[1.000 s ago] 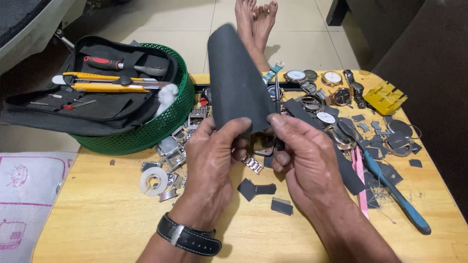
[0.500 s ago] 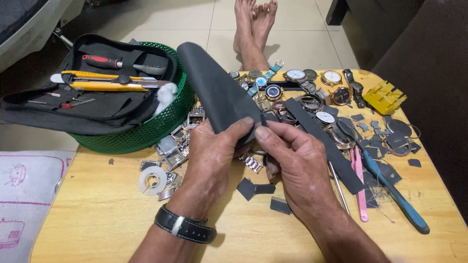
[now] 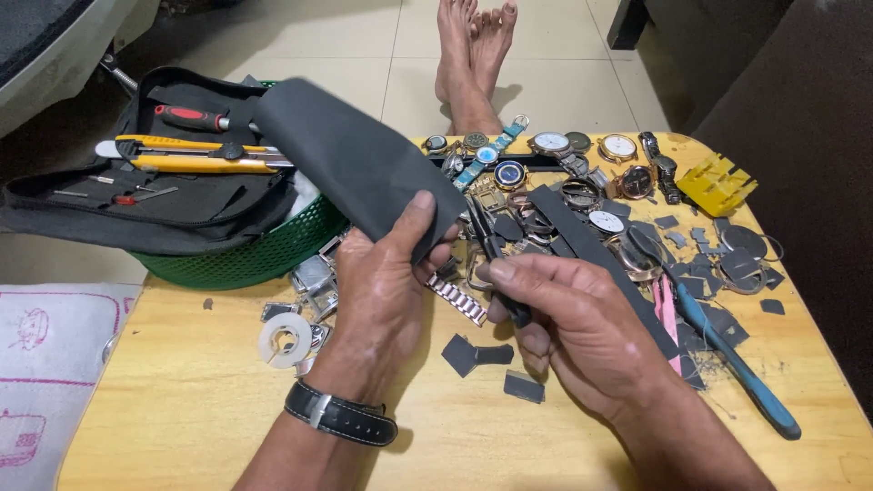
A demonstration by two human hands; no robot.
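Nearest you, your left hand (image 3: 386, 291), black-strapped wristwatch (image 3: 338, 416) on its wrist, is pinching the lower corner of a dark grey sheet (image 3: 350, 164), thumb on top and fingers curled under; the sheet is rising up and left, over the green basket (image 3: 264, 250). Your right hand (image 3: 573, 318) is closing round a thin dark tool (image 3: 496, 264) just beside that pinched corner; I cannot tell what kind of tool it is, tip is hidden among the parts. So both hands are clamped, and sitting close together but not touching.

Below them, small dark offcuts (image 3: 477, 353) are lying on the wooden desk (image 3: 164, 409), a white tape roll (image 3: 285, 339) to the left, blue-handled pliers (image 3: 727, 355) to the right.

To do this well, you should be keeping the sheet taut with the left pinch near the edge, working the tool close to your thumb, and holding the sheet clear of the clutter so nothing snags.

Further out, a long dark strip (image 3: 591, 255) is crossing a heap of watches (image 3: 546, 159), a yellow holder (image 3: 717, 182) at far right. On the basket, an open black tool case (image 3: 136, 205) is showing a yellow utility knife (image 3: 195, 155) and a red-handled screwdriver (image 3: 191, 116). Beyond the desk, bare feet (image 3: 473, 45) on the tiled floor
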